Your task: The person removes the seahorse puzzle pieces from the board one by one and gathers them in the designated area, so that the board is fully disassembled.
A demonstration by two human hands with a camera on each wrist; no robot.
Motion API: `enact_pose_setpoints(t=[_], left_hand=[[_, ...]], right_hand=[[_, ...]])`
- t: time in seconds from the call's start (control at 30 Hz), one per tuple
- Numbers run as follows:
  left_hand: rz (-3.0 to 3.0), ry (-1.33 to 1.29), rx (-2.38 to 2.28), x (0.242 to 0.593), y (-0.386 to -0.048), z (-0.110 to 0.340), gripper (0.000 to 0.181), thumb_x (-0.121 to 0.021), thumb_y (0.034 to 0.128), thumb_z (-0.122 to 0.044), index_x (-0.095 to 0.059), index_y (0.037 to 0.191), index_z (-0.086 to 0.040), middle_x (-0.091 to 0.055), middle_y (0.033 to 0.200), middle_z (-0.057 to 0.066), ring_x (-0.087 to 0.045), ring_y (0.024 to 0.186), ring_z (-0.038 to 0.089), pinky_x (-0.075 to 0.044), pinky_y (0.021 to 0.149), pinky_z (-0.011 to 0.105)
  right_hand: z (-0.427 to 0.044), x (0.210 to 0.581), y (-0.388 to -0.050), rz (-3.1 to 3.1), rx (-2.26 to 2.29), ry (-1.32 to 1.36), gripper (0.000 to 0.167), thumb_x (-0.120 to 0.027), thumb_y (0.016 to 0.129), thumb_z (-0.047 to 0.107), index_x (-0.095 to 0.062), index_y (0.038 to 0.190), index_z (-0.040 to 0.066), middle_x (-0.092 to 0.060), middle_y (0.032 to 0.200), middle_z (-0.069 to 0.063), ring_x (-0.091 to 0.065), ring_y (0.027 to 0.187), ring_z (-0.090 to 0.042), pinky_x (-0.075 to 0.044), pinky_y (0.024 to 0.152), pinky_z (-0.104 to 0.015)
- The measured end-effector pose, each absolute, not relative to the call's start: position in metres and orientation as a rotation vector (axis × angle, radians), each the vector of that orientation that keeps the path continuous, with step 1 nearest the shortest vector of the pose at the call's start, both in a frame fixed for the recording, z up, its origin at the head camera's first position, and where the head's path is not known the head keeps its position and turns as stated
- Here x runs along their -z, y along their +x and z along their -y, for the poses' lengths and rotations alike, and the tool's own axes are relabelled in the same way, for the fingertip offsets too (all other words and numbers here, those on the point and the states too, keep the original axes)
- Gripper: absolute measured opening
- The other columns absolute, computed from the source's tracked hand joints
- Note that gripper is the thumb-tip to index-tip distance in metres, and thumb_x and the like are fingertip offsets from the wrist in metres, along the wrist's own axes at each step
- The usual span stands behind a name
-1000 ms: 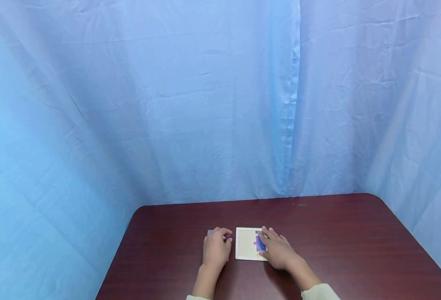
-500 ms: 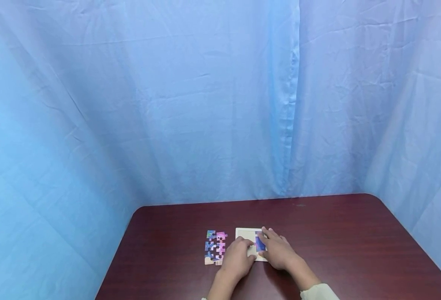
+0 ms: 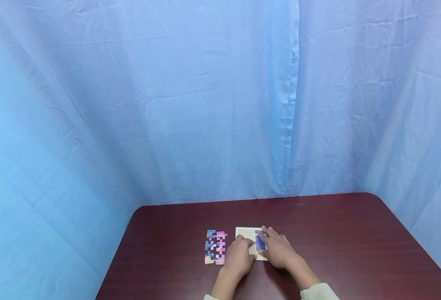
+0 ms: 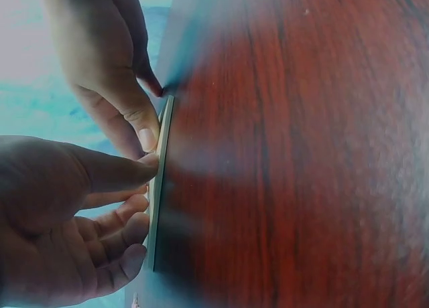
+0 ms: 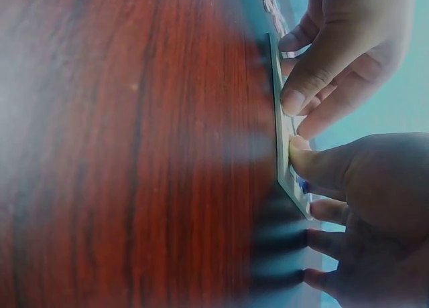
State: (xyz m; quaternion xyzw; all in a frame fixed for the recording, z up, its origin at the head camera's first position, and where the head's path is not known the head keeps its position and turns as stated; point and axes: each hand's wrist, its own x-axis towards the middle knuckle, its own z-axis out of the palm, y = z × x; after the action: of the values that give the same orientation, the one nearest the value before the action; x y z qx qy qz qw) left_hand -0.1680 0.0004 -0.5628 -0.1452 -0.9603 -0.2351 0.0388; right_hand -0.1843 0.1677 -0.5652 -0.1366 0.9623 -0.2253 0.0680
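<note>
A shallow white-rimmed puzzle tray (image 3: 244, 228) lies on the table, with blue and purple puzzle pieces (image 3: 259, 243) along its right side and a bare cream base at left. Over its left half is my left hand (image 3: 237, 255), thumb and forefinger touching down near the fitted pieces. Whether a piece sits between those fingertips is hidden. My right hand (image 3: 279, 251) rests across the tray's right edge, fingers spread, with fingertips on the fitted pieces. In the right wrist view, my right thumb (image 5: 310, 162) presses at the tray close to my left thumb (image 5: 299, 94).
Several loose jigsaw pieces (image 3: 220, 246), pink and blue, lie in two columns left of the tray. The dark red wooden table (image 3: 340, 233) extends around them. Blue curtains (image 3: 205, 104) hang behind the table and at both sides.
My left hand has moved right, from above the loose pieces to the tray, which uncovers those pieces. It stays nearly still over the last half second. The right hand and tray hold their place.
</note>
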Motion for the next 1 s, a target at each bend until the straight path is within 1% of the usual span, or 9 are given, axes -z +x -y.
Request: enact_pose_setpoints(t=[0.33,0.53,0.63,0.77,0.9,1.0], left_hand=[[2.947,-0.428,0.75,0.564,-0.168,-0.001,0.038,-0.089,0.0806,-0.017,-0.079,0.116,-0.007,-0.072,0.104,0.009,-0.072,0.097,0.028,-0.058,0.086,0.039],[2.929,-0.387,0.748,0.569,-0.168,-0.002,0.037,-0.091,0.0783,-0.019,-0.079,0.112,-0.009,-0.072,0.101,0.007,-0.072,0.093,0.028,-0.058,0.082,0.038],[2.917,-0.376,0.76,0.57,-0.168,-0.003,0.033,-0.091,0.078,-0.019,-0.078,0.106,-0.01,-0.07,0.097,0.005,-0.071,0.089,0.026,-0.057,0.079,0.037],[2.904,-0.356,0.781,0.572,-0.167,-0.002,0.022,-0.091,0.078,-0.018,-0.077,0.094,-0.012,-0.066,0.091,0.002,-0.068,0.083,0.024,-0.055,0.076,0.035],[2.898,-0.354,0.782,0.572,-0.167,-0.002,0.011,-0.09,0.0791,-0.018,-0.079,0.082,-0.017,-0.065,0.089,0.0,-0.066,0.08,0.022,-0.054,0.073,0.034],[2.895,-0.349,0.786,0.571,-0.166,-0.002,0.009,-0.089,0.0794,-0.018,-0.08,0.077,-0.02,-0.065,0.087,-0.001,-0.066,0.078,0.02,-0.053,0.071,0.034]], right_hand=[[-0.165,0.563,-0.186,-2.939,0.617,-0.396,0.063,-0.08,0.093,0.02,-0.057,0.147,-0.004,-0.048,0.161,-0.026,-0.043,0.151,-0.048,-0.039,0.114,-0.071],[-0.161,0.56,-0.186,-2.937,0.539,-0.383,0.05,-0.068,0.099,0.009,-0.059,0.147,-0.002,-0.048,0.162,-0.023,-0.043,0.152,-0.047,-0.041,0.115,-0.069],[-0.161,0.561,-0.188,-2.967,0.492,-0.393,0.045,-0.065,0.099,0.005,-0.062,0.144,0.0,-0.052,0.159,-0.022,-0.047,0.149,-0.045,-0.045,0.113,-0.065],[-0.162,0.564,-0.192,-3.036,0.446,-0.421,0.039,-0.066,0.099,0.005,-0.069,0.138,0.004,-0.059,0.152,-0.02,-0.056,0.142,-0.042,-0.051,0.105,-0.063],[-0.162,0.564,-0.193,-3.082,0.431,-0.438,0.036,-0.069,0.098,0.007,-0.073,0.133,0.008,-0.064,0.146,-0.019,-0.061,0.134,-0.042,-0.052,0.1,-0.065],[-0.163,0.564,-0.193,-3.11,0.422,-0.449,0.034,-0.071,0.098,0.009,-0.074,0.132,0.009,-0.066,0.141,-0.018,-0.063,0.128,-0.04,-0.053,0.097,-0.064]])
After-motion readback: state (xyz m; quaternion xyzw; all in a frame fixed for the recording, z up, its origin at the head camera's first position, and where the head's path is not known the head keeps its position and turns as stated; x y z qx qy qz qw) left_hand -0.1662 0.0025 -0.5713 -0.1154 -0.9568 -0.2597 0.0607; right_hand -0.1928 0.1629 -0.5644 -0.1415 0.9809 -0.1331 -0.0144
